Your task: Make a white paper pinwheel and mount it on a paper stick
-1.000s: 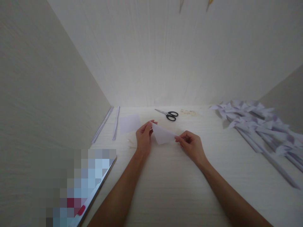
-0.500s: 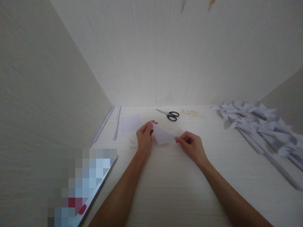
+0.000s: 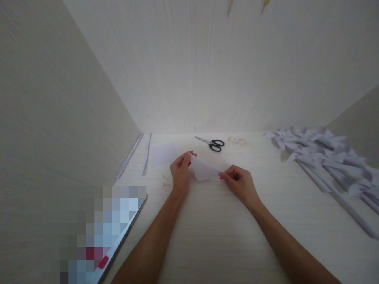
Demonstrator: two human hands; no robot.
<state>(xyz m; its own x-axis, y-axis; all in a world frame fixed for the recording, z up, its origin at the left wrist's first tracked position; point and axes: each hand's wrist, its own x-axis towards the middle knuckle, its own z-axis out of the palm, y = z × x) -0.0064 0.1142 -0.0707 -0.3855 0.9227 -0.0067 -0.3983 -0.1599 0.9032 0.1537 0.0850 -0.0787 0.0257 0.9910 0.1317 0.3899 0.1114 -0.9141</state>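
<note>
Left hand (image 3: 180,167): thumb and fingers pinch the upper left corner of a thin white paper sheet folded into a roughly triangular shape (image 3: 203,168). Right hand (image 3: 238,179): thumb and forefinger pinch the tapered tip at the sheet's opposite end. The folded sheet is held between the two hands, over the middle of a pale, wood-grained tabletop (image 3: 207,236); whether its lower edge touches that surface cannot be told.

Just beyond the left hand lies a flat, four-sided white paper sheet (image 3: 162,154). Farther left, two narrow white paper strips (image 3: 146,154) lie near each other, the outer one along the wall. Metal scissors with black loop handles (image 3: 209,143) lie beyond the hands, blades pointing left; light brown crumbs (image 3: 237,141) are scattered beside them. At far right, a pile of white folded-paper pieces with pointed blades (image 3: 322,157) overlaps several greyish-white paper rods (image 3: 352,213). Lower left: a flat device with a lit, pixelated screen (image 3: 124,221)
</note>
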